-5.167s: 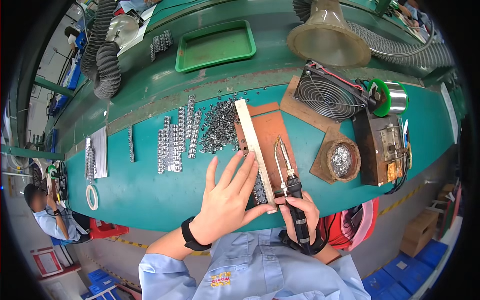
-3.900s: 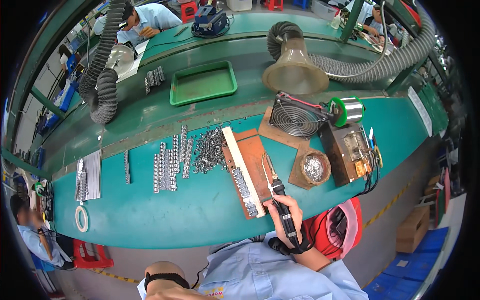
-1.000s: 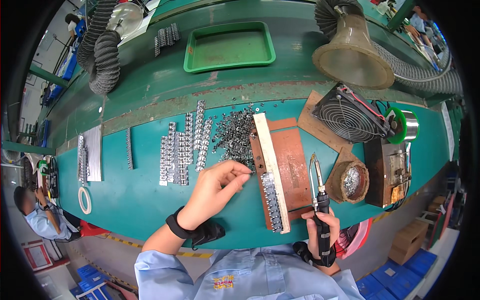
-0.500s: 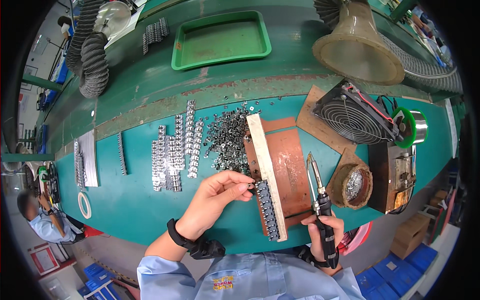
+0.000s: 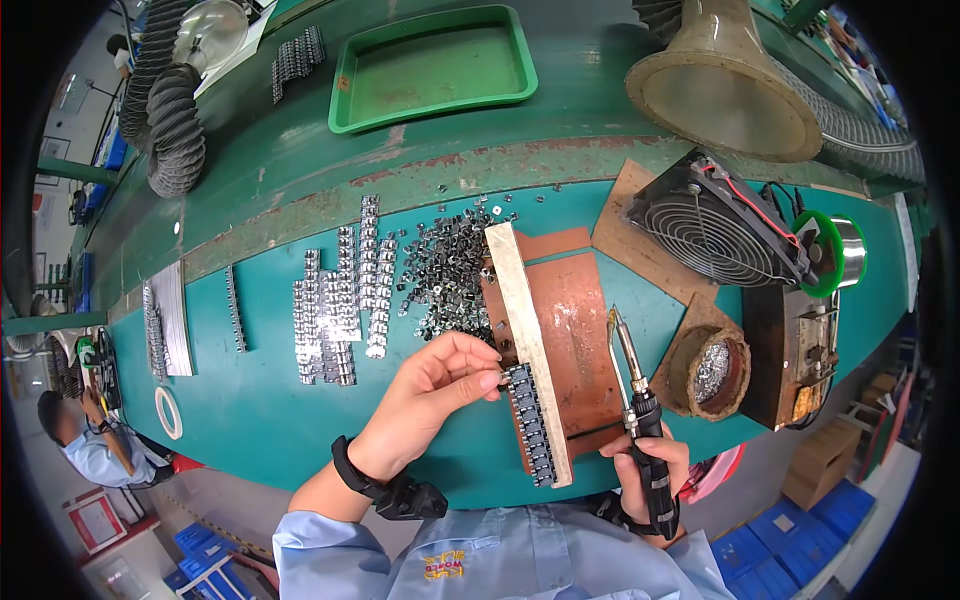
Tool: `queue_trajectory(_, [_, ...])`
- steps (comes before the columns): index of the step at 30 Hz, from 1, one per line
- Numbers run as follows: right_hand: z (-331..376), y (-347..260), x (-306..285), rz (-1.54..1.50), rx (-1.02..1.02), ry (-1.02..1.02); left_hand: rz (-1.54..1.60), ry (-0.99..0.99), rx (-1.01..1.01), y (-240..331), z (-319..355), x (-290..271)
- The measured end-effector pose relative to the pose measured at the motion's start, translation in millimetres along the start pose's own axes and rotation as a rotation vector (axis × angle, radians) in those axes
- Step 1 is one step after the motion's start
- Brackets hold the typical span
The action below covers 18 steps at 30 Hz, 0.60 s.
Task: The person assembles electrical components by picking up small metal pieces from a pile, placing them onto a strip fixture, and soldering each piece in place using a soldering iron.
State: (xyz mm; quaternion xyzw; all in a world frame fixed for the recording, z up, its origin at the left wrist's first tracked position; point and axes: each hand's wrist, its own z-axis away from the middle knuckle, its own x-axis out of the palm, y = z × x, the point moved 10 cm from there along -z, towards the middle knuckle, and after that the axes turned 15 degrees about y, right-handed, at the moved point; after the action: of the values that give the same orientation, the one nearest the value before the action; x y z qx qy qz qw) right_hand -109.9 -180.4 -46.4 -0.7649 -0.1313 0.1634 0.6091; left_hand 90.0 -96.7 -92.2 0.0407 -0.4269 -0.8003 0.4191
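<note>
My left hand pinches a small metal part between thumb and fingertips and holds it at the top of a dark row of parts lined along a pale wooden strip. The strip lies on a brown board. A loose pile of small metal parts sits just beyond my left hand. In my right hand is a soldering iron, black handle in the fist, tip pointing away over the board's right edge.
Rows of shiny metal strips lie left of the pile. A tip-cleaner pot, a small fan, a solder spool and a soldering station stand to the right. A green tray and a fume hood funnel sit at the back. Another person works at lower left.
My left hand has come from the pile of parts to the row on the wooden strip, carrying a small part. The soldering iron stays raised in my right hand.
</note>
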Motion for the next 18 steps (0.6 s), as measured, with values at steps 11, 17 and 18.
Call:
queue_trajectory(11, [6, -15, -2, 0.013, -0.108, -0.07, 0.032, -0.013, 0.023, -1, -2, 0])
queue_trajectory(17, [-13, -29, -7, -0.013, -0.179, 0.009, 0.042, -0.011, 0.015, -1, -2, 0])
queue_trajectory(18, [-15, -33, 0, -0.003, -0.233, -0.041, 0.04, -0.012, 0.013, -2, -2, 0])
